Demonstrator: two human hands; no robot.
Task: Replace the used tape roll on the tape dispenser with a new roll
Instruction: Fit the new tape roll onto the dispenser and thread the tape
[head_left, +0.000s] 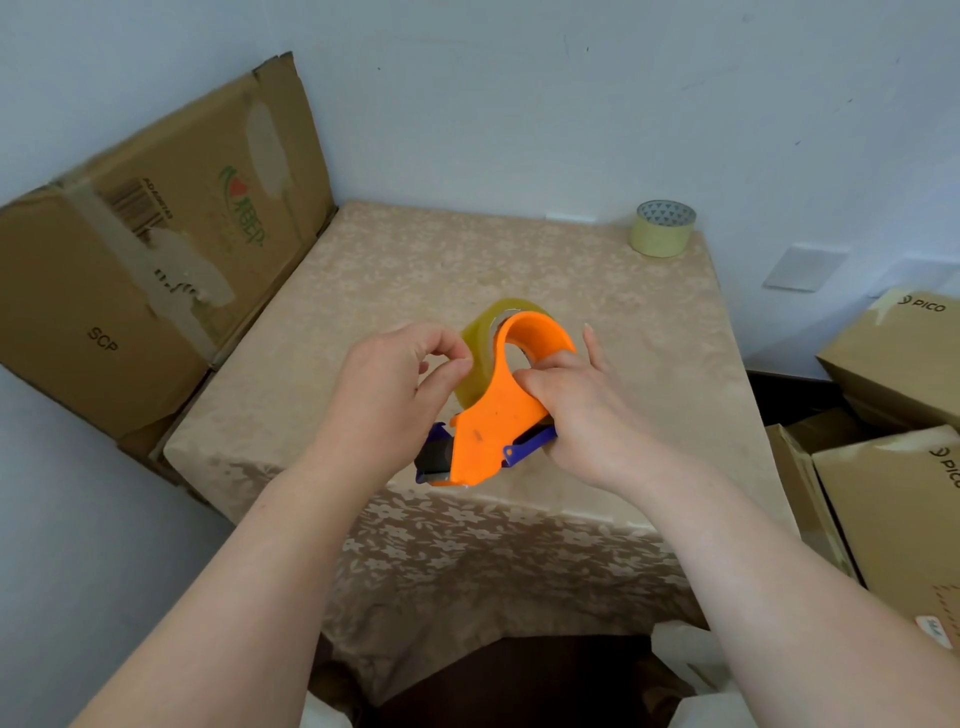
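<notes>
An orange tape dispenser (493, 415) with a blue and black cutter end is held above the table's near part. My right hand (576, 410) grips its body, with fingers through the opening of the orange handle. A yellowish clear tape roll (480, 348) sits in the dispenser, partly hidden behind the orange shell. My left hand (395, 389) pinches the left edge of that roll with thumb and fingertips. A second tape roll (662, 228), pale yellow with a patterned core, stands on the table's far right corner.
The table (395, 270) wears a beige flowered cloth and stands against a white wall. A large flattened cardboard box (156, 244) leans at the left. Several brown boxes (893, 415) are stacked at the right. A dark seat edge shows at the bottom.
</notes>
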